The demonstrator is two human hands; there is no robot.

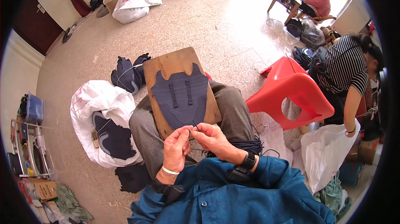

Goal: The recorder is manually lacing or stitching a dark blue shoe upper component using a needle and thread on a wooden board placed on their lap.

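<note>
My left hand (176,147) and my right hand (213,139) meet fingertip to fingertip, both closed in a pinch on a thin dark cord (194,123). Its short end pokes up between them; the exact grip is too small to make out. Just beyond the fingertips, a dark navy knitted shoe upper (181,99) lies flat, with two rows of lace loops down its middle. Under it a wooden board (170,66) rests across my lap. A loose coil of dark cord (248,145) lies on my lap beside my right wrist.
At my left stands an open white sack (89,99) with dark uppers (112,134) in it; a tied bundle of uppers (126,76) lies beyond. A red plastic stool (287,95) is at my right. Past it, a person in stripes (343,63) bends over a white bag (327,149).
</note>
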